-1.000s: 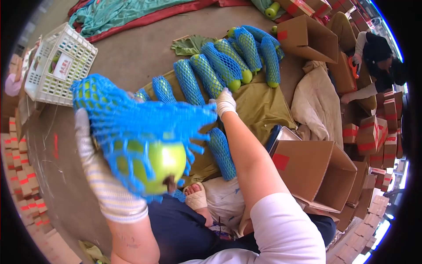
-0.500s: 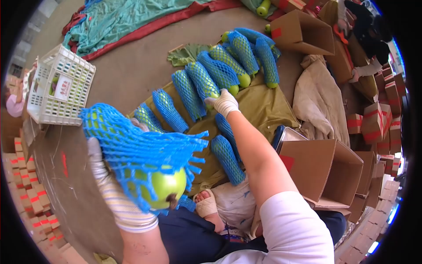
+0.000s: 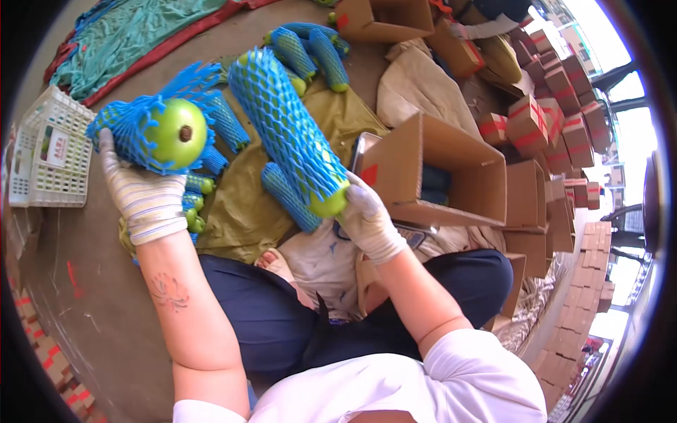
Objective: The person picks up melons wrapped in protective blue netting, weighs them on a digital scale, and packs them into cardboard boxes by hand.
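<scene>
**Two gloved hands holding netted green gourds beside an open carton**

The near carton [image 3: 451,169], its mouth gaping, is serving as the landmark. Well to its left, the left hand [image 3: 144,194] is clasping the first gourd [image 3: 178,135], its thumb pressing along the blue net and its other fingers largely hiding behind; the bare green end with the brown scar is facing the camera, and the net is fraying outward around it. Just left of the near carton, the right hand [image 3: 368,218] is clamping the lower end of the second gourd [image 3: 285,130], which is tilting, its upper end leaning away from the person and its net covering nearly all but the green base.

Left of the near carton, the olive cloth [image 3: 240,201] is spreading over the floor, with a short netted gourd [image 3: 289,196] lying on it. Beyond the near carton and to its left, a group of netted gourds [image 3: 328,60] is lying close together. The white crate [image 3: 53,158] is standing far to its left. Beyond it, the beige cloth [image 3: 423,92] is lying crumpled, and a co-worker's sleeve [image 3: 493,28] is showing. Red-taped boxes [image 3: 529,130] are standing to its right. Dark shapes are showing inside it, too dim to identify.
</scene>
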### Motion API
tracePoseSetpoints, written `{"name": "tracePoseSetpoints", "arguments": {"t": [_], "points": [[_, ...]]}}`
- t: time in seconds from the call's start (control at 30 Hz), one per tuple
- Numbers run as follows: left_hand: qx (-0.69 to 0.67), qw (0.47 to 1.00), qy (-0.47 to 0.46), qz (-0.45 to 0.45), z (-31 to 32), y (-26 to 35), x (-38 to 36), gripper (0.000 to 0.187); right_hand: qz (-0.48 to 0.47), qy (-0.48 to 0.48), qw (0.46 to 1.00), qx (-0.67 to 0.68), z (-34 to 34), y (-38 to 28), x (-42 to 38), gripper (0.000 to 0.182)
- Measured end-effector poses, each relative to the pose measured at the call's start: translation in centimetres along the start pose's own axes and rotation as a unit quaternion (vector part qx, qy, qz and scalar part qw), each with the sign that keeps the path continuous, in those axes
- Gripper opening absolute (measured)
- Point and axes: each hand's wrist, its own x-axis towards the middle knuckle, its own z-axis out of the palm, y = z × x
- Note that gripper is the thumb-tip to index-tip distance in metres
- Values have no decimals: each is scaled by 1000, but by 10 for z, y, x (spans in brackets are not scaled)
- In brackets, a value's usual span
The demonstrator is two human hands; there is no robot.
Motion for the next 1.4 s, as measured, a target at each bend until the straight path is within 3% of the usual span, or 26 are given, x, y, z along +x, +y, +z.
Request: {"name": "tracePoseSetpoints", "arguments": {"t": [0.07, 0.2, 0.33, 0.4, 0.43, 0.5, 0.6, 0.67, 0.7, 0.73, 0.8, 0.87, 0.93, 0.97, 1.0, 1.07, 1.13, 1.17, 1.23, 1.27, 1.33, 1.37, 1.4], "points": [[-1, 1000, -1, -8, 3, 1, -13, 49, 101, 53, 993, 44, 27, -46, -39, 94], [22, 1000, -9, -8, 1, -2, -33, 51, 16, -37, 999, 2, 15, -71, -77, 102], [46, 999, 24, -2, 0, -3, -57, 52, -16, 41, 969, -243, -22, -176, -124, 99], [51, 999, 9, 7, -7, -1, -61, 53, -51, 118, 914, -385, -29, -236, -149, 96], [58, 998, -9, 11, -9, -1, -62, 54, 7, 111, 889, -444, -41, -269, -153, 80], [58, 998, 3, 18, -3, -7, -70, 53, 41, 107, 811, -573, -67, -302, -149, 72], [59, 998, 5, 21, 0, -10, -71, 52, 129, 82, 665, -731, -102, -294, -114, 68], [70, 997, 0, 15, 3, -18, -73, 51, 168, 70, 627, -757, -137, -272, -88, 69], [80, 996, -30, 11, -2, -19, -65, 51, 205, 56, 677, -704, -153, -261, -79, 70], [81, 996, -25, 5, -1, -22, -65, 51, 213, 57, 676, -703, -170, -253, -75, 70], [108, 994, 13, -4, 9, -24, -70, 50, 248, 52, 725, -640, -204, -240, -70, 74], [107, 994, 25, 3, 15, -28, -73, 50, 268, 42, 712, -648, -213, -236, -67, 79], [128, 991, 16, 19, 20, -33, -73, 48, 282, -39, 560, -778, -211, -229, -63, 81], [146, 989, 1, 19, 18, -34, -71, 49, 303, -27, 537, -787, -188, -230, -61, 81], [150, 989, 2, 13, 18, -37, -70, 49, 283, -33, 472, -834, -185, -230, -56, 78], [163, 986, -18, 3, 22, -44, -67, 50, 173, -34, 427, -887, -169, -235, -51, 71], [167, 986, -23, -13, 23, -51, -65, 49, 20, -5, 563, -826, -128, -233, -57, 64], [170, 985, -30, -17, 25, -57, -67, 49, 24, -4, 565, -825, -110, -230, -60, 64], [171, 983, -61, -39, 25, -63, -69, 50, -50, -53, 736, -673, -86, -224, -65, 60], [173, 982, -60, -41, 23, -65, -67, 50, -49, -52, 737, -672, -83, -222, -65, 60], [178, 973, -134, -57, 20, -68, -62, 50, -87, -77, 592, -797, -80, -220, -63, 62], [179, 975, -119, -49, 21, -71, -63, 49, -87, -77, 593, -797, -87, -219, -61, 62], [179, 976, -118, -48, 22, -72, -64, 49, -55, -80, 560, -823, -103, -218, -56, 65]]}}
